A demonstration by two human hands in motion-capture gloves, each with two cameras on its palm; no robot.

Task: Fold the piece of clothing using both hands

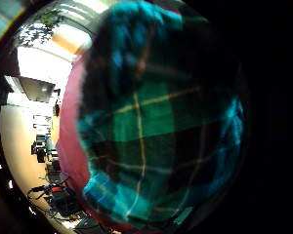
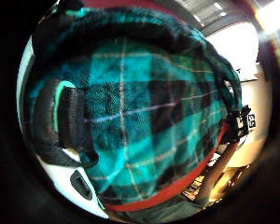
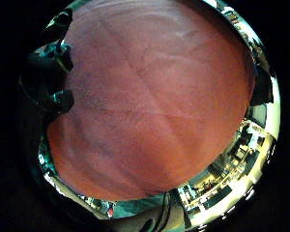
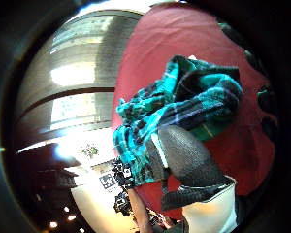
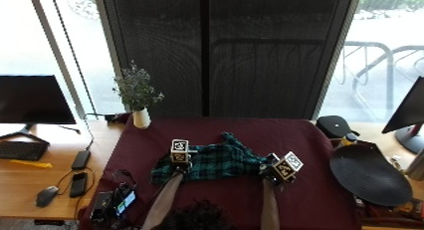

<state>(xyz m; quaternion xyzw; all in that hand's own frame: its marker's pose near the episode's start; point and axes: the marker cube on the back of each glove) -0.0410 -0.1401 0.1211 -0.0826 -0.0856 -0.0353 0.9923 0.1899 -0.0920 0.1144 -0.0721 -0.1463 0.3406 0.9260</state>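
on the maroon cloth (image 5: 218, 195), rumpled green plaid garment (image 5: 212, 163).

plaid cloth (image 2: 144, 116) fills the view, a gloved finger (image 2: 60, 121) apparently curled against it.

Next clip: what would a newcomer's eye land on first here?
The green plaid garment, bunched in the middle of the maroon tablecloth. The left hand is at its near left edge and the right hand at its right end. Behind, a white vase of flowers stands at the cloth's far left corner.
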